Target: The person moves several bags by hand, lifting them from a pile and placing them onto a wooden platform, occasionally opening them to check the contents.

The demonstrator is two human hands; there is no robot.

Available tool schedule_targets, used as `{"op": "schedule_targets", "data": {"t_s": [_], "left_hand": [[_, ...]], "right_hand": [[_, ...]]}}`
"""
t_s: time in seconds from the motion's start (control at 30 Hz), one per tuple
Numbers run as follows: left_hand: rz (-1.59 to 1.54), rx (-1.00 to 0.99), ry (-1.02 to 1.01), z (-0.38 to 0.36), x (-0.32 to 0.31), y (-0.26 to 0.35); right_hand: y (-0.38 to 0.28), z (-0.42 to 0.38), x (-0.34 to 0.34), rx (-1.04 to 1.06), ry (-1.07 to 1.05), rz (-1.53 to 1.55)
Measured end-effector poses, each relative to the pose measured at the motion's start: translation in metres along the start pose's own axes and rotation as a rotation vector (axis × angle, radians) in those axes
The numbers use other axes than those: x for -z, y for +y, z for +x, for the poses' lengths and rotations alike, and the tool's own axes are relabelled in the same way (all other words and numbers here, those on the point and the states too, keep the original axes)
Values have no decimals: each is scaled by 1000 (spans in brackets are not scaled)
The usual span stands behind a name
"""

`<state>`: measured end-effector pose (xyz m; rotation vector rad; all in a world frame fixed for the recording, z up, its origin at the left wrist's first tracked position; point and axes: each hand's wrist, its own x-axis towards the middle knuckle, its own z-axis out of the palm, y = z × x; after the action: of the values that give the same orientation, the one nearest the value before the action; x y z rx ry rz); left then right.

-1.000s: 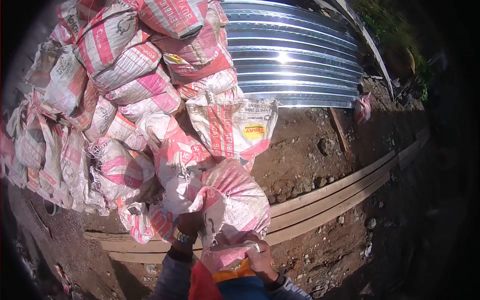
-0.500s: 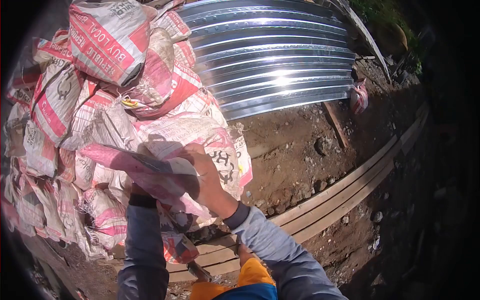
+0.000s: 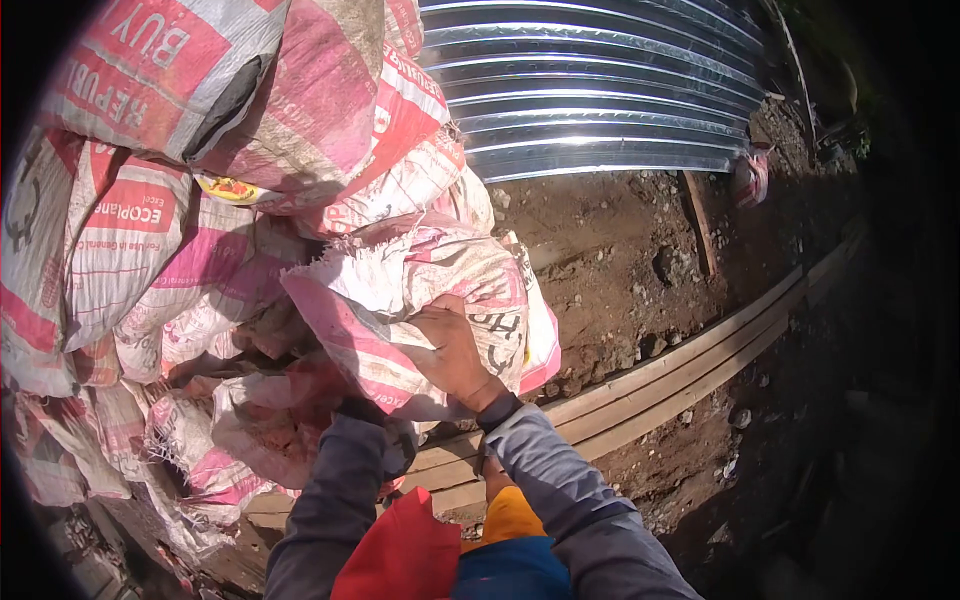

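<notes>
My right hand is closed on the white and pink cloth of a woven plastic sack, its fingers partly buried in the folds. The frayed edge of this sack lies over the pile, beside large black letters. My left sleeve reaches up under the sack's near edge. Sack cloth and shadow hide my left hand, so its fingers do not show. Just left of that sleeve is a crumpled reddish sack.
More filled sacks are piled high at the left. Corrugated metal sheets lie at the back. Long wooden planks run across the dirt at the right. A small striped sack stands near the sheets' corner.
My view has moved closer to the pile. The pink sack cloth, earlier raised and stretched out to the left, is now lower and bunched under my right hand. My left forearm has shifted right.
</notes>
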<state>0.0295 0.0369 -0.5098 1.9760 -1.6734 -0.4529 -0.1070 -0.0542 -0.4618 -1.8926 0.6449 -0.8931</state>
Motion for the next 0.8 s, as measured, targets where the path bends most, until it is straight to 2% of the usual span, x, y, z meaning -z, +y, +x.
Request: {"op": "schedule_targets", "data": {"t_s": [0.17,0.23,0.3,0.37,0.43,0.47,0.57,0.63,0.67,0.7,0.8], "left_hand": [[-26,-34,80,5,-1,0],[11,-17,196,26,10,1],[110,11,343,50,19,-5],[228,23,461,66,14,-7],[328,-15,525,78,1,0],[352,-25,532,81,-7,4],[93,94,262,93,-24,15],[311,110,136,101,-20,21],[255,142,282,100,-28,15],[244,146,334,97,-30,15],[270,200,274,91,-32,5]], "right_hand": [[8,-5,-5,-60,45,-17],[3,-7,-6,-332,131,158],[-20,5,11,-208,265,-131],[-24,-2,31,-160,265,-656],[5,-8,29,-203,448,-785],[16,-1,29,-216,439,-731],[36,-2,39,-250,391,-597],[41,0,41,-322,364,-615],[39,0,40,-315,355,-612],[38,0,38,-269,348,-642],[34,5,39,-241,350,-697]]}}
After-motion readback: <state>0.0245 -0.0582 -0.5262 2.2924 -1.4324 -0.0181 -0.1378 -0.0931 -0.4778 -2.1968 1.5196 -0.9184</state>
